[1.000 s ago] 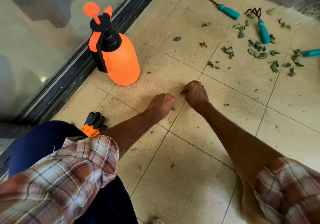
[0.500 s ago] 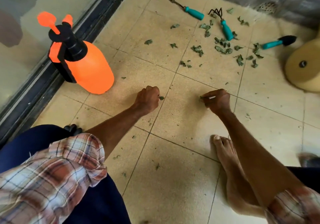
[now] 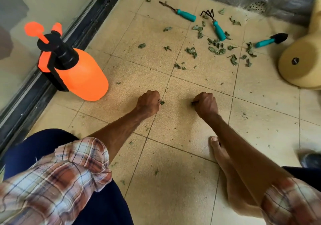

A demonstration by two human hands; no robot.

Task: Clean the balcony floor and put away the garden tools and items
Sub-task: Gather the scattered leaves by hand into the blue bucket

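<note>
Your left hand (image 3: 149, 103) hangs low over the beige tiled floor (image 3: 182, 181), fingers pinching a crumpled green leaf scrap (image 3: 162, 102); your right hand (image 3: 205, 103), near it, has its fingers clenched on a dark leaf bit (image 3: 193, 103). Scattered dry green leaves (image 3: 216, 50) lie farther off among teal-handled garden tools (image 3: 219, 30).
</note>
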